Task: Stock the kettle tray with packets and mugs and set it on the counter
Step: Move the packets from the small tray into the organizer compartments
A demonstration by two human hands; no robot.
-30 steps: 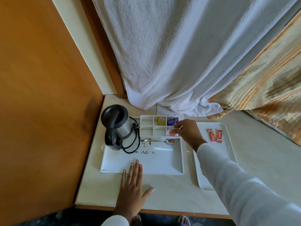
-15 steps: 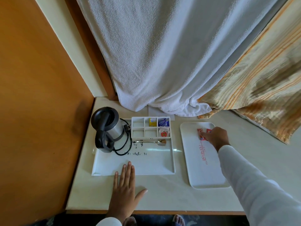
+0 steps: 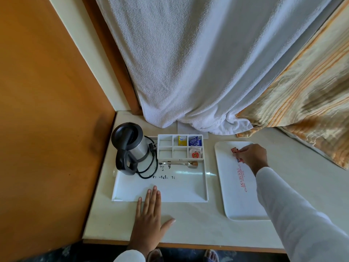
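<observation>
Two red packets (image 3: 236, 154) lie on the plain white tray (image 3: 234, 186), and my right hand (image 3: 254, 157) has its fingertips on them; I cannot tell whether the grip has closed. My left hand (image 3: 150, 218) lies flat, fingers spread, on the surface (image 3: 188, 222), fingertips over the kettle tray (image 3: 185, 188) rim. That tray's compartments hold three packets (image 3: 194, 148) beside the kettle (image 3: 130, 146).

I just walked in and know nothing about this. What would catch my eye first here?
Probably the big white towel hanging over the back of the counter, with a striped orange cloth beside it. Below, a steel kettle stands at the left corner of a white tray, next to a compartment box holding a few packets. The right hand is on red packets on a second tray, while the left hand lies flat on the counter.
</observation>
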